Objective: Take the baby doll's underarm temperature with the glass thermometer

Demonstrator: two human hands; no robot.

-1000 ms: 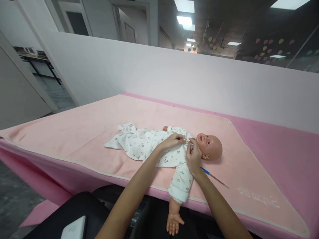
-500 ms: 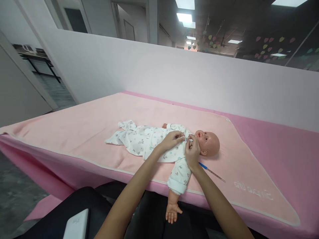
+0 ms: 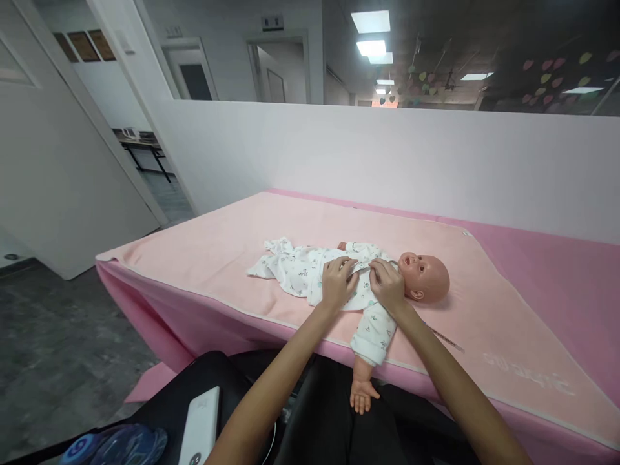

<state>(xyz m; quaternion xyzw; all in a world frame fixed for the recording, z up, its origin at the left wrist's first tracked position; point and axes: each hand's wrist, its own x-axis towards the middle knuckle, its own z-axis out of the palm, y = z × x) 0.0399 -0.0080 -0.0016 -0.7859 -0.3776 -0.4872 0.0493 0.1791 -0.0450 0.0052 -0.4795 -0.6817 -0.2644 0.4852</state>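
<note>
A baby doll (image 3: 427, 278) lies on its back on the pale pink blanket, its head to the right. It wears a white printed baby shirt (image 3: 365, 298) and matching trousers (image 3: 295, 271). Over the chest, my left hand (image 3: 338, 283) has its fingers bent and closed on the shirt's front. My right hand (image 3: 387, 284) pinches the shirt's front near the collar, just beside the doll's chin. A small gap separates the two hands. One doll arm (image 3: 362, 387) hangs over the table's front edge. The fingertips partly hide the cloth they grip.
A thin stick (image 3: 445, 338) lies on the blanket (image 3: 513, 323), partly behind my right forearm. A white wall (image 3: 368, 155) runs along the back. On the black seat or lap area are a white power bank (image 3: 201, 423) and a clear bottle with blue (image 3: 121, 445).
The view has turned left, so the scene sits farther right. My hands were close together over a thin white strip at the chest; now they are slightly farther apart, lower on the cloth.
</note>
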